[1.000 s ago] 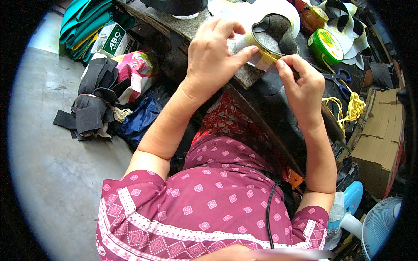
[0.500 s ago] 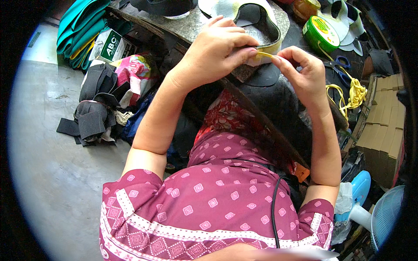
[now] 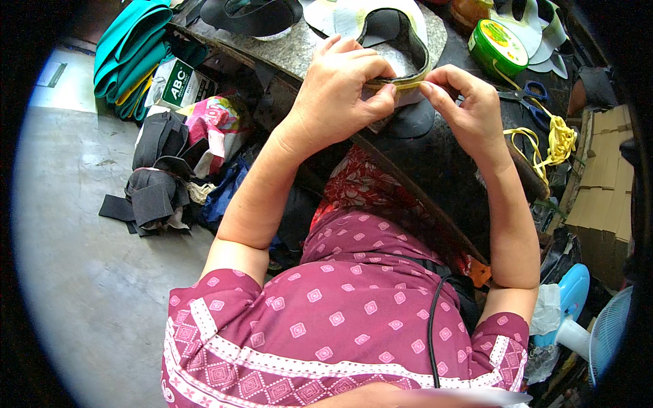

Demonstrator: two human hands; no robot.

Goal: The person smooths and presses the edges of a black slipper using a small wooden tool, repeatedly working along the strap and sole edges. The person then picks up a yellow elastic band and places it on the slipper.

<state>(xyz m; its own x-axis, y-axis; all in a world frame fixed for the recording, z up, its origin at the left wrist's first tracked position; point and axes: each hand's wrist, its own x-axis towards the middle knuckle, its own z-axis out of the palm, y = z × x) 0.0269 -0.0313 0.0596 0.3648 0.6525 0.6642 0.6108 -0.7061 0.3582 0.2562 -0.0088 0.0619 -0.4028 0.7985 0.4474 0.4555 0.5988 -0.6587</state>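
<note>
A shoe upper (image 3: 413, 27), pale outside with a dark lining, lies on the stone slab at the top of the view. My left hand (image 3: 343, 95) pinches its near edge between thumb and fingers. Along that edge runs a thin yellow strip (image 3: 409, 86). The thumb and forefinger of my right hand (image 3: 468, 112) are closed at the strip's right end, close against the upper. My fingers hide part of the edge and strip.
Right of my hands are a round green tub (image 3: 498, 49), blue-handled scissors (image 3: 532, 102) and a bundle of yellow strip (image 3: 560, 141). A black piece (image 3: 252, 15) lies on the stone slab (image 3: 297, 56). Left stand folded green cloth (image 3: 129, 54) and a small box (image 3: 179, 83); lower right, a fan (image 3: 612, 336).
My right hand has moved slightly left and up, closer to the left thumb. The yellow strip, which stretched free between my hands, now lies along the upper's edge. The whole view has shifted slightly.
</note>
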